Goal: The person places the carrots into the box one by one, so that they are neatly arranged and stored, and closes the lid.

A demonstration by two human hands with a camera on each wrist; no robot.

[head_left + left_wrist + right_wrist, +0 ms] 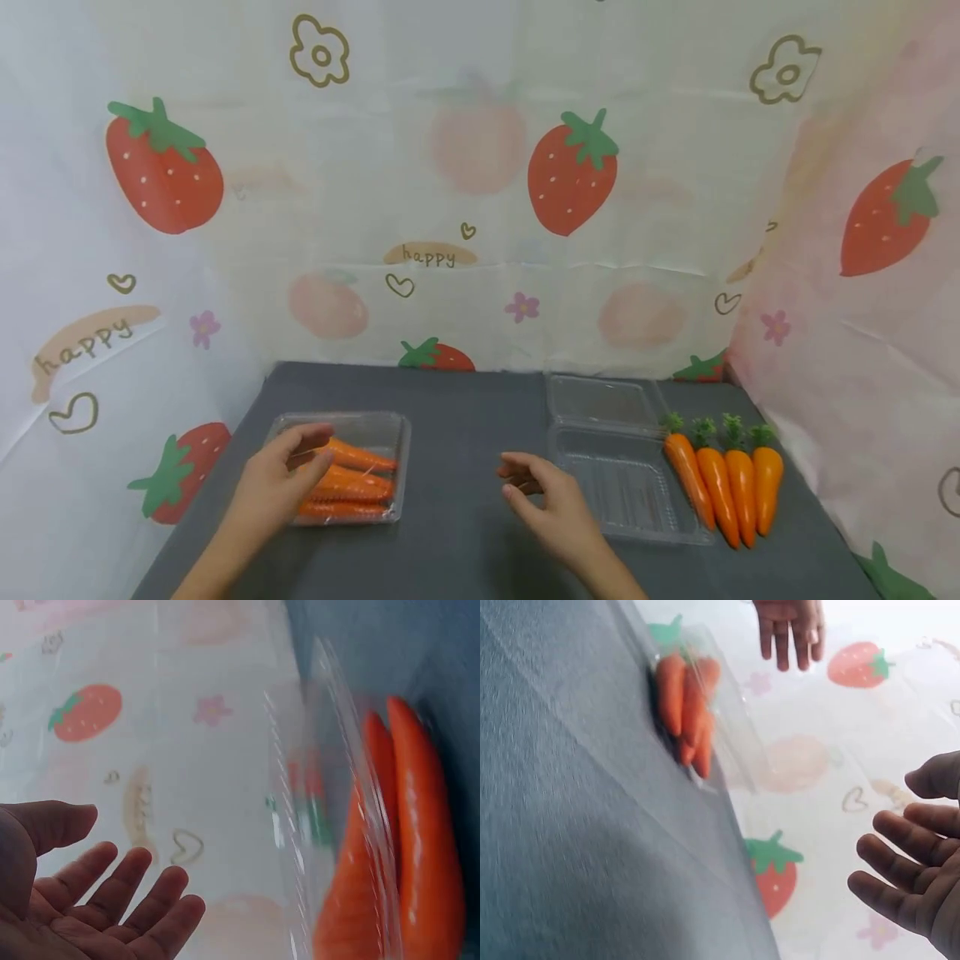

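Observation:
Several orange carrots (352,483) lie inside a clear plastic box (403,467) on the left of the table. Its clear lid appears to lie over them. My left hand (281,477) is above the box's left part, hiding some of the carrots; in the left wrist view its fingers (161,889) are loosely bent around nothing. Between the two boxes, my right hand (555,504) hovers above the table, relaxed and holding nothing. Just right of it stands a second clear box (622,483), with no carrots in it and its lid (600,402) folded back.
Several carrots with green tops (738,487) lie side by side along the right box's right edge, partly over its rim. A dark grey tabletop (465,467) carries everything. Strawberry-printed sheets (480,208) hang behind and on both sides.

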